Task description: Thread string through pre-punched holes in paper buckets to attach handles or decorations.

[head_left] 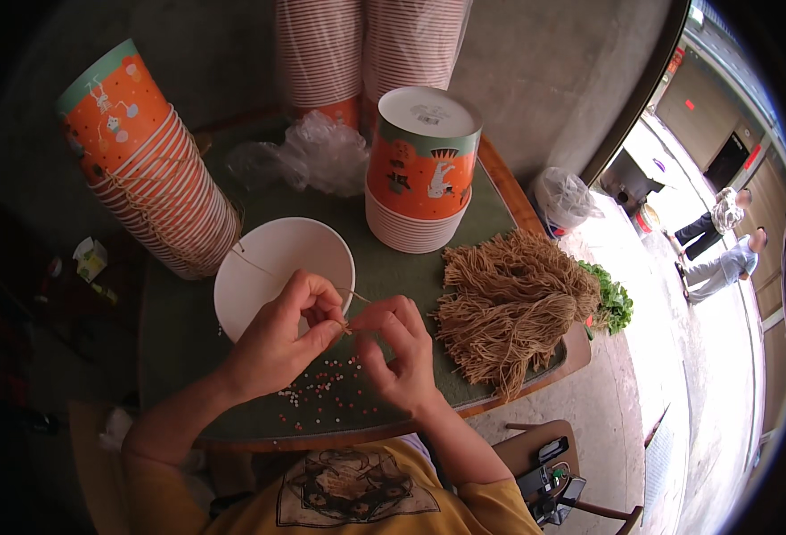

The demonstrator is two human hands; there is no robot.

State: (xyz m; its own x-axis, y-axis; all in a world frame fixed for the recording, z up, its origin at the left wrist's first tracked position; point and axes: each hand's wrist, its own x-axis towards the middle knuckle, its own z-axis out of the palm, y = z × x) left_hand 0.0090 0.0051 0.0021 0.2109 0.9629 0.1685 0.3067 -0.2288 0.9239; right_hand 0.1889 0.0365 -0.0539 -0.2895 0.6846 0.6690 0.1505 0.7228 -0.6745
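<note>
My left hand [288,339] and my right hand [399,352] meet over the green table [179,357], fingertips pinched together on a thin tan string [350,328]. The string runs up left across a white paper bowl [277,267] that lies just behind my hands. Small red, white and green beads [330,397] are scattered on the table under my hands. To the right lies a heap of tan string bundles [509,303].
An upside-down stack of orange paper cups [421,169] stands behind the bowl, and another stack [156,169] leans at the left. Crumpled clear plastic [317,156] lies at the back. Two people [723,241] stand outside at the far right. Green leaves [614,303] sit beyond the table's right edge.
</note>
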